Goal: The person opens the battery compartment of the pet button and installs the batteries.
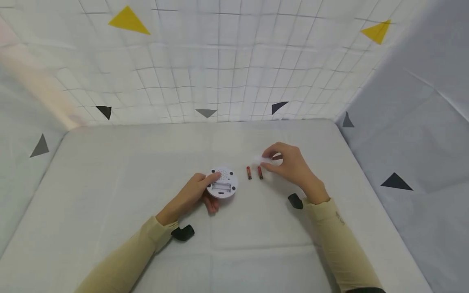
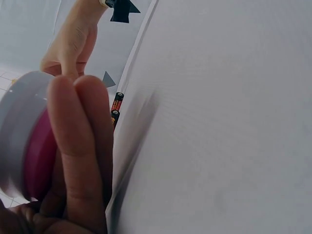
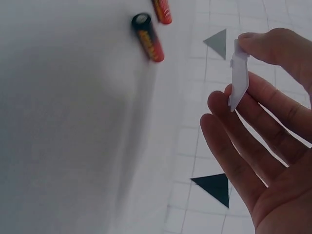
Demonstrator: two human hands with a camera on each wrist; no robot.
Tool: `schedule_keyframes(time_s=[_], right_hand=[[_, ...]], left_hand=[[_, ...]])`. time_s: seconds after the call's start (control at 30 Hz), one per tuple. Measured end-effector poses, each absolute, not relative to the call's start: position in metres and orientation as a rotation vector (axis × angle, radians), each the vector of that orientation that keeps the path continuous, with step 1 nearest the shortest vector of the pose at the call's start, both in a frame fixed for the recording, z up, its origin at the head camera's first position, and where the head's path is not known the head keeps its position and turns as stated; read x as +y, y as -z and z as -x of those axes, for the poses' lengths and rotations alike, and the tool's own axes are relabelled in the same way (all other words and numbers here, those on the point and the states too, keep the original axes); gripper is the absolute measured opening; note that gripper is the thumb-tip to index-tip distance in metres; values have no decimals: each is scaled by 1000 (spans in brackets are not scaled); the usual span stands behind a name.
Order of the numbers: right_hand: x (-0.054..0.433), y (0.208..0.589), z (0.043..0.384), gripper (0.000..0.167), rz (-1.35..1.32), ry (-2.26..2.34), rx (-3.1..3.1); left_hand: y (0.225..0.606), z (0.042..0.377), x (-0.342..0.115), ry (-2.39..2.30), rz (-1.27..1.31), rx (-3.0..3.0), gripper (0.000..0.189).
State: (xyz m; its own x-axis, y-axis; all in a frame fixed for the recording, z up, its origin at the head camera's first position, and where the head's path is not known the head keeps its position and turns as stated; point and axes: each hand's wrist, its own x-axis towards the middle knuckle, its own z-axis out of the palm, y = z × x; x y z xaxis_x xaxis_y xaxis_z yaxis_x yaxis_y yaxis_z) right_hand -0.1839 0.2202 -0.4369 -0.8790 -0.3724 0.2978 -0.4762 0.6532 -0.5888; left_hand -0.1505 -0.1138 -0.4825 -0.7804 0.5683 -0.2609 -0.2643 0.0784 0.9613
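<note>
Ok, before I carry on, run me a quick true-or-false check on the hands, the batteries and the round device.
1. The left hand holds the round white device. True.
2. The right hand is holding a battery. False: it pinches a small white plastic piece.
3. Two batteries lie side by side on the table. True.
4. Both batteries are seated in the device's battery slot. False: the slot shows bare, and they lie outside it.
5. In the head view, the batteries are left of the device. False: they are to its right.
6. The battery slot faces up toward the head camera. True.
</note>
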Motion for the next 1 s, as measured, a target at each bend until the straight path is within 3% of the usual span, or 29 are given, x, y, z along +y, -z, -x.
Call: schedule_keyframes(time_s=[0.6, 1.0], right_hand=[[241, 453, 204, 22, -325, -865, -2941], [246, 453, 197, 28, -327, -747, -2940]], left_hand=[[483, 149, -119, -1827, -266, 1720, 60], [483, 150, -112, -1802, -283, 1709, 60]])
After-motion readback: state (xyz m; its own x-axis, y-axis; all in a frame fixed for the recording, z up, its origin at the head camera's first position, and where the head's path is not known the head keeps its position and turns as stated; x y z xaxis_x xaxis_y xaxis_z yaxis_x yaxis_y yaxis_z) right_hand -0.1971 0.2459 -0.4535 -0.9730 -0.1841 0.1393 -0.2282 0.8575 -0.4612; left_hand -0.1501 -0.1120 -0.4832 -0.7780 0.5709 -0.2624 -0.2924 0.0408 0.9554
